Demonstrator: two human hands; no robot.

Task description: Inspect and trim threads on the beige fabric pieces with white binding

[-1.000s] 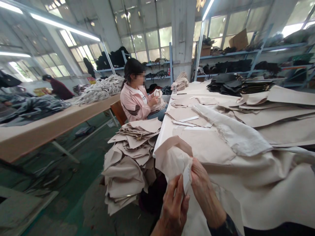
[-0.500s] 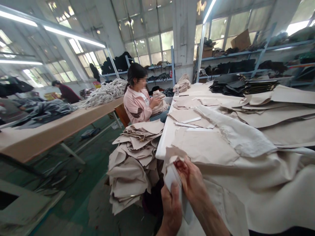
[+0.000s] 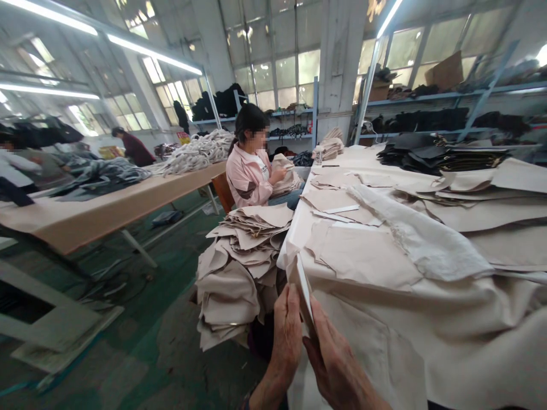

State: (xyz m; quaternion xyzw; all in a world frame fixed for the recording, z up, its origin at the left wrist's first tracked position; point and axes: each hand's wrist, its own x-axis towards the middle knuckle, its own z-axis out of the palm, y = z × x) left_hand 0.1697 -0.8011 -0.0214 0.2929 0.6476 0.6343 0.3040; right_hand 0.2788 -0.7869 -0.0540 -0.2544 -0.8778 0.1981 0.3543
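1. Right at the bottom edge, the left hand (image 3: 287,330) and right hand (image 3: 331,356) are pressed flat against each other with a folded beige fabric piece (image 3: 304,287) sandwiched between the palms; its pale folded edge sticks up above the fingertips. Pressing like this looks like a way to keep the fold flat.
2. The piece is held just over the near corner of the work table (image 3: 294,228), touching the big beige cloth (image 3: 427,319) draped there.
3. Wrists and forearms are cut off by the frame, so how the thumbs grip is hard to tell.
4. Left of the table, a stack of cut pieces (image 3: 239,267) is heaped within arm's reach, likely for handy picking.
5. Further along, a seated person in a pink jacket (image 3: 248,176) handles fabric; the hands are too small to read.
6. Far back, shelves (image 3: 427,102) hold dark bundles, blurred.
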